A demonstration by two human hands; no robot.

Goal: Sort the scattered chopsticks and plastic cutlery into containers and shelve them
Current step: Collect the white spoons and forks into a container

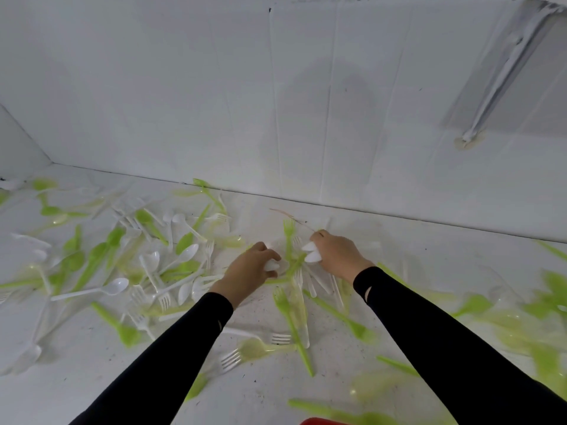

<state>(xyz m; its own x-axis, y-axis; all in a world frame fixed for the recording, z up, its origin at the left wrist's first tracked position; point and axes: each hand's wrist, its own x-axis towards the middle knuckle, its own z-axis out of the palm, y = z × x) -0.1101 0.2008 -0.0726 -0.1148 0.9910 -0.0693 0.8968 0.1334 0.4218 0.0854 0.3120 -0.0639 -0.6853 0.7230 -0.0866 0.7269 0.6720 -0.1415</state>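
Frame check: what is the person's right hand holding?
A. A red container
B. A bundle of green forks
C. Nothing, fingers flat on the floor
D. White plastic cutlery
D: the right hand curls round white plastic cutlery, its rounded white ends, likely spoon bowls, sticking out of the grip; the left hand grips a white piece too.
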